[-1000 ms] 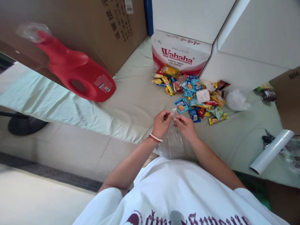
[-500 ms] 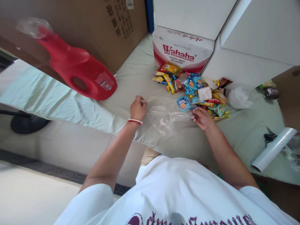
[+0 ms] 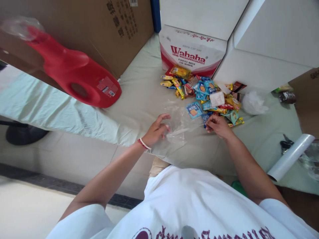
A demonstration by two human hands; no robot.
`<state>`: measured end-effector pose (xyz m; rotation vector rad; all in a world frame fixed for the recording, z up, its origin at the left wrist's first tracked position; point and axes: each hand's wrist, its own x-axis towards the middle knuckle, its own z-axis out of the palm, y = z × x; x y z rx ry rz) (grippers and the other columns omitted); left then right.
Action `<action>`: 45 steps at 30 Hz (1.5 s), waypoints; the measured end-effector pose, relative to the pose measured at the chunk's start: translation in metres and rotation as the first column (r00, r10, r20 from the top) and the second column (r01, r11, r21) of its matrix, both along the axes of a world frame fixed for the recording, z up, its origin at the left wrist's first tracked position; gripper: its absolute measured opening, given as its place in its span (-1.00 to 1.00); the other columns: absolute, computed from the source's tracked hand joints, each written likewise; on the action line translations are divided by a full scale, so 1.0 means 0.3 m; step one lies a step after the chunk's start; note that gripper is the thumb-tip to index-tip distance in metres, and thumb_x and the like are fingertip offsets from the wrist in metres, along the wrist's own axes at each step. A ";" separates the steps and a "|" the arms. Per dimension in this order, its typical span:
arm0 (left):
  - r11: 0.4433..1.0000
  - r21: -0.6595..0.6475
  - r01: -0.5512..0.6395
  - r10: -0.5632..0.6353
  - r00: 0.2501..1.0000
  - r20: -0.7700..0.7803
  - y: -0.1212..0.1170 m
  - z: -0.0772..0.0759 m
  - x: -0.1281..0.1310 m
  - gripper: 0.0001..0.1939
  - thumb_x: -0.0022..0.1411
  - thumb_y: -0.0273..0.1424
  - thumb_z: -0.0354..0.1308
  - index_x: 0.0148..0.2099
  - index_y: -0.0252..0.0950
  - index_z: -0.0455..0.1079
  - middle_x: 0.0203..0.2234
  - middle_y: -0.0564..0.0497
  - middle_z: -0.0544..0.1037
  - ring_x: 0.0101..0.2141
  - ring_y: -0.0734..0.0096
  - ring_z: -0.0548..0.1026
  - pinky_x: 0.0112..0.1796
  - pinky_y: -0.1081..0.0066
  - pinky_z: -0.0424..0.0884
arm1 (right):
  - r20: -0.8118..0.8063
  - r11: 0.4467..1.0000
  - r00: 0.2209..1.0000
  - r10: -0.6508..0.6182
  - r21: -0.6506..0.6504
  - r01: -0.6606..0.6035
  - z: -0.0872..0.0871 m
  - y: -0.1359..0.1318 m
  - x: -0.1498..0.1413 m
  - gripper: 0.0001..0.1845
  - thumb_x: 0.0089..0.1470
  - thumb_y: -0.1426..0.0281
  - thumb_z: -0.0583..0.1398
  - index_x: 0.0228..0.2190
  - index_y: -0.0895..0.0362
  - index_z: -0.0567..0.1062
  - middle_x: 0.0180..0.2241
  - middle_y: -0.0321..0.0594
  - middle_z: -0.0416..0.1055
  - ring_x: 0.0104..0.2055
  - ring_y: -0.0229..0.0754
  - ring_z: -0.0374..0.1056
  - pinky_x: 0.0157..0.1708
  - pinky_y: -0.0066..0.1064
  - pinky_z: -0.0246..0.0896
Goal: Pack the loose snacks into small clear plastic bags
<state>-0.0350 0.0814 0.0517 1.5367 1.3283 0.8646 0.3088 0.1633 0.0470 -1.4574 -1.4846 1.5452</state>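
**Clear plastic film pinched on one side, snack pile sitting right against the Wahaha carton**

So the Wahaha carton [image 3: 191, 49] is my reference point for everything here. The clear plastic film [image 3: 178, 124] lies in front of it, on the wearer's side of the snack pile, loose and wrinkled over the pale green cloth [image 3: 139, 99]. Might be a bag, but it's too see-through to be sure.

Right hand [image 3: 216, 126] is in front of the carton and a bit to its right, fingertips pinched tight on the film's edge, close by the nearest wrappers. Left hand [image 3: 157, 130] is in front and a little left of the carton, fingers loosely curled and spread, index sticking out, over the film's other end. Can't tell if any fingertip actually touches it. There's a red and white bracelet [image 3: 144, 143] on that wrist.

The snack pile [image 3: 203, 91] spreads from the carton's front face out to its right, with a blue packet [image 3: 194, 110] on the near side. A crumpled white plastic bag [image 3: 254, 103] sits right of the carton. Big red jug [image 3: 87, 78] is well off to the carton's left, and a shiny roll [image 3: 291, 157] lies far right and nearer the wearer.
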 end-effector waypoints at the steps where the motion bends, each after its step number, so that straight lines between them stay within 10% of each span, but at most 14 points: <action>1: 0.999 -0.025 -0.023 0.023 1.000 0.016 0.005 -0.004 -0.008 -0.53 0.32 -0.20 0.00 0.21 -0.20 0.39 0.01 -0.14 0.53 -0.35 0.38 0.52 -0.39 0.40 0.45 | 0.079 0.999 0.996 0.035 0.027 -0.037 0.003 0.003 0.007 -0.63 -0.04 0.11 0.39 -0.49 0.08 0.41 -0.55 -0.30 0.42 -0.53 -0.22 0.37 -0.56 -0.41 0.36; 4: 0.999 -0.004 0.051 -0.051 0.986 -0.157 0.018 -0.016 -0.005 -0.66 0.32 -0.15 0.05 -0.29 -0.24 0.56 -0.16 -0.13 0.58 -0.19 0.25 0.53 -0.15 0.30 0.48 | 0.398 0.952 0.917 -0.043 0.296 -0.084 0.051 -0.013 -0.021 -0.84 0.00 0.32 0.35 -0.44 0.08 0.48 -0.45 -0.16 0.47 -0.39 -0.08 0.44 -0.40 -0.28 0.40; 7: 0.996 0.040 0.077 -0.059 0.940 -0.335 0.014 -0.032 0.028 -0.68 0.29 -0.21 0.09 -0.39 -0.25 0.54 -0.10 -0.15 0.57 -0.11 0.20 0.53 -0.02 0.22 0.46 | 0.524 0.754 0.830 -0.191 0.620 -0.218 0.125 -0.078 -0.137 -0.65 0.06 0.49 0.26 -0.08 0.08 0.54 0.02 0.02 0.46 -0.05 0.09 0.45 -0.15 -0.17 0.41; 12: 0.998 0.056 -0.025 0.050 0.852 -0.522 -0.003 -0.052 0.067 -0.71 0.24 -0.20 0.15 -0.43 -0.28 0.48 0.07 -0.22 0.49 -0.14 0.14 0.54 -0.08 0.16 0.48 | 0.695 0.581 0.654 0.299 0.412 -0.703 0.091 -0.177 -0.346 -0.59 0.12 0.56 0.23 -0.02 -0.01 0.57 0.10 -0.11 0.45 -0.12 -0.08 0.48 -0.21 -0.33 0.39; 17: 0.996 0.064 -0.059 0.083 0.865 -0.496 -0.014 -0.057 0.026 -0.82 0.04 -0.47 0.12 -0.56 -0.23 0.23 -0.12 -0.18 0.54 -0.19 0.20 0.53 -0.15 0.25 0.45 | 0.396 0.669 0.866 0.306 0.557 -0.492 -0.038 -0.185 -0.244 -0.80 0.25 0.46 0.19 -0.23 0.04 0.64 -0.21 -0.13 0.52 -0.16 -0.13 0.47 -0.13 -0.30 0.41; 23: 0.971 -0.004 -0.240 0.222 0.902 -0.371 -0.030 -0.062 0.004 -0.78 -0.04 -0.47 0.10 -0.57 -0.20 0.09 -0.45 -0.01 0.48 -0.35 0.30 0.47 -0.26 0.32 0.38 | 0.136 0.825 0.979 0.152 0.529 -0.202 -0.007 -0.252 -0.052 -0.85 0.25 0.30 0.25 -0.21 -0.10 0.66 -0.12 -0.19 0.55 -0.10 -0.11 0.51 -0.07 -0.20 0.46; 27: 0.958 -0.004 -0.288 0.280 0.937 -0.211 -0.026 -0.053 -0.016 -0.97 0.01 -0.41 0.10 -0.42 -0.22 0.29 -0.38 0.03 0.48 -0.33 0.35 0.46 -0.25 0.37 0.40 | 0.191 0.808 0.961 0.200 0.523 -0.272 -0.010 -0.277 0.023 -0.79 0.23 0.37 0.23 -0.23 -0.10 0.68 -0.02 -0.17 0.54 -0.02 -0.09 0.50 -0.03 -0.18 0.46; 31: 0.995 0.084 0.058 -0.042 0.981 -0.189 -0.022 -0.031 -0.040 -0.73 0.15 -0.39 0.03 -0.18 -0.20 0.53 -0.27 -0.03 0.49 -0.25 0.32 0.46 -0.12 0.31 0.42 | 0.366 0.778 0.917 0.157 0.526 -0.343 -0.006 -0.269 0.139 -0.74 0.13 0.45 0.18 -0.37 -0.06 0.68 -0.01 -0.17 0.56 0.00 0.00 0.48 -0.07 -0.07 0.47; 37: 0.982 0.107 0.158 -0.115 0.937 -0.330 -0.018 -0.008 0.020 -0.52 0.39 -0.22 -0.05 -0.52 -0.24 0.46 -0.31 -0.11 0.52 -0.20 0.21 0.45 -0.05 0.18 0.41 | 0.457 0.728 0.849 -0.266 0.673 -0.134 0.197 -0.264 0.075 -0.68 0.11 0.57 0.13 -0.33 -0.04 0.62 -0.18 -0.12 0.57 -0.08 0.10 0.44 -0.02 0.06 0.38; 40: 0.979 0.116 0.166 -0.104 0.903 -0.416 -0.017 -0.026 0.044 -0.52 0.36 -0.20 0.04 -0.60 -0.24 0.38 -0.22 -0.16 0.57 -0.14 0.14 0.44 -0.02 0.09 0.42 | 0.553 0.713 0.829 0.078 0.550 -0.435 0.233 -0.271 -0.131 -0.64 0.12 0.60 0.16 -0.17 -0.03 0.62 -0.06 -0.12 0.56 -0.01 0.07 0.42 -0.01 -0.06 0.41; 45: 0.975 0.126 0.182 -0.082 0.826 -0.557 -0.019 -0.039 -0.056 -0.93 0.13 -0.43 0.21 -0.35 -0.27 0.53 0.13 -0.22 0.47 0.12 -0.02 0.39 0.13 -0.04 0.40 | 0.728 0.447 0.481 0.488 0.265 -0.855 0.112 -0.288 -0.409 -0.38 0.19 0.39 0.30 0.26 0.07 0.39 0.38 -0.04 0.17 0.40 0.13 0.08 0.32 0.06 0.13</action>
